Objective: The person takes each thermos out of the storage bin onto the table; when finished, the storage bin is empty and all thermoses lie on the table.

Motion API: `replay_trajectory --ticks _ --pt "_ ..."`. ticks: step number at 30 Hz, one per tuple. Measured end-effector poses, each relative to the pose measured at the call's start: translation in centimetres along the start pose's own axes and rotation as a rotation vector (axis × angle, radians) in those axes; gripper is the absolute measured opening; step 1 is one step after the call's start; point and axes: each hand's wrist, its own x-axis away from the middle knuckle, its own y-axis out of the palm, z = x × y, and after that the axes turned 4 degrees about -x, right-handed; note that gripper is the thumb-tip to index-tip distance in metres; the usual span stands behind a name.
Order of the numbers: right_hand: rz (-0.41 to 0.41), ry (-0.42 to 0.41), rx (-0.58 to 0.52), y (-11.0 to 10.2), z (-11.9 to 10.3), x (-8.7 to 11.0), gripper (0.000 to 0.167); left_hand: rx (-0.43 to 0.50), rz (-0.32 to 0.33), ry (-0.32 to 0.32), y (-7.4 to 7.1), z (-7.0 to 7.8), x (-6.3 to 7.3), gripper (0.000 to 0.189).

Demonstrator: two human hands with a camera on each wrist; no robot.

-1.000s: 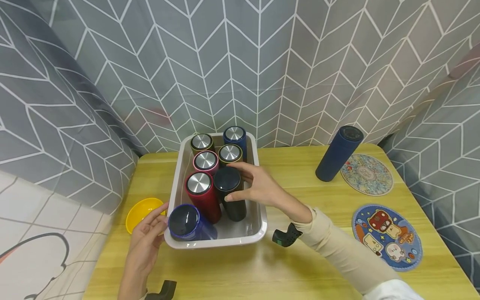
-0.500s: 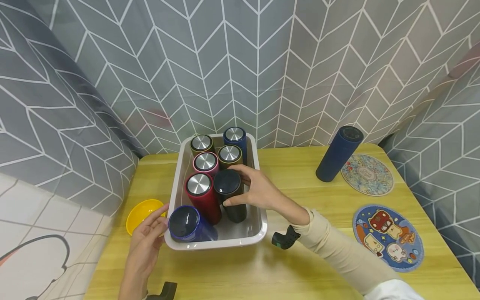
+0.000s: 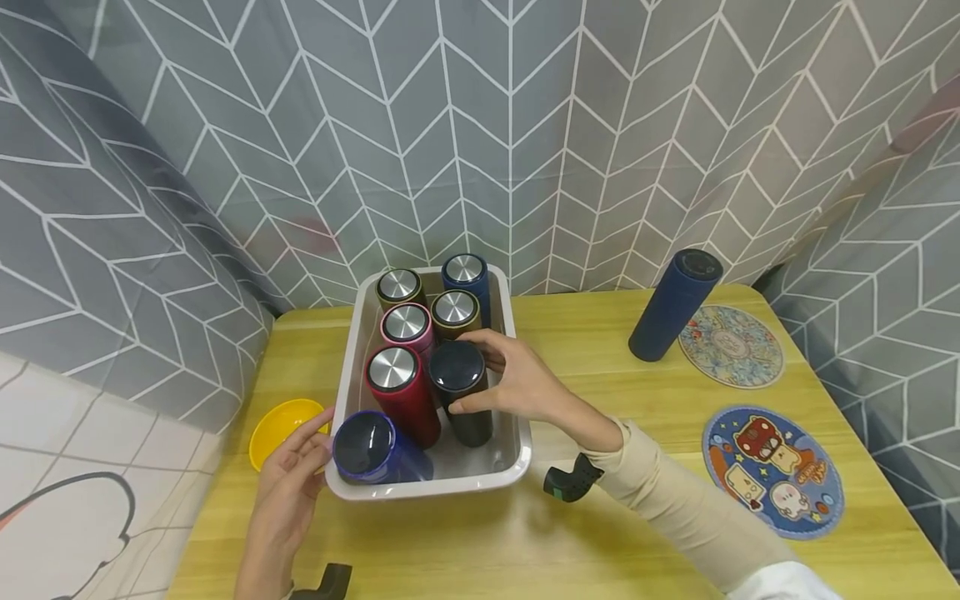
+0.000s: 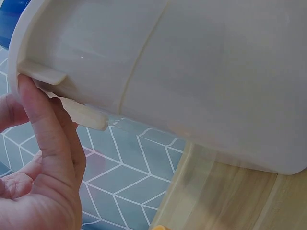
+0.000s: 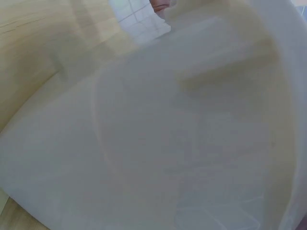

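A white plastic bin [image 3: 480,483] stands on the wooden table, with several thermos bottles inside. My right hand [image 3: 525,385] grips a black thermos [image 3: 469,417] near its top, thumb on the near side and fingers on the far side. Left of it in the bin is a red thermos [image 3: 411,407], and a blue one with a dark lid [image 3: 405,454] leans in the near left corner. My left hand [image 3: 288,471] holds the bin's left rim; its fingers [image 4: 45,120] press under the rim in the left wrist view. Only the bin's outer wall [image 5: 182,143] fills the right wrist view.
Pink [image 3: 407,323], olive and blue steel-topped bottles fill the bin's far half. A yellow bowl [image 3: 262,437] sits left of the bin. A dark blue thermos [image 3: 671,312] stands at right, beside a floral round mat [image 3: 731,346] and a cartoon mat [image 3: 772,471]. A curtain hangs behind.
The head view has shifted slightly. Both hands keep their holds on the black thermos and the bin's rim, which stay in place.
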Motion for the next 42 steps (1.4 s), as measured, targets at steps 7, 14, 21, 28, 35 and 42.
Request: replay_trajectory --ticks 7,14,21,28,35,42 --pt "0.055 -0.009 -0.034 -0.4 0.0 0.3 0.076 0.029 -0.015 0.013 0.1 0.0 -0.2 0.048" --pt "0.067 -0.005 -0.056 -0.8 -0.8 0.8 0.077 0.062 -0.003 0.031 0.0 0.0 -0.1 0.048" --pt "0.187 -0.084 -0.008 -1.2 -3.0 2.3 0.078 0.074 -0.002 0.027 0.1 -0.1 -0.1 0.046" --pt "0.294 -0.318 0.01 -2.3 -6.4 4.3 0.08 0.084 -0.006 0.023 0.1 -0.2 -0.1 0.045" --pt "0.369 -0.488 -0.019 -4.0 -9.7 6.2 0.084 0.091 -0.01 0.028 0.1 -0.3 0.0 0.045" --pt "0.452 -0.614 -0.122 -6.1 -10.9 7.1 0.079 0.107 -0.011 0.03 0.2 -0.5 0.0 0.045"
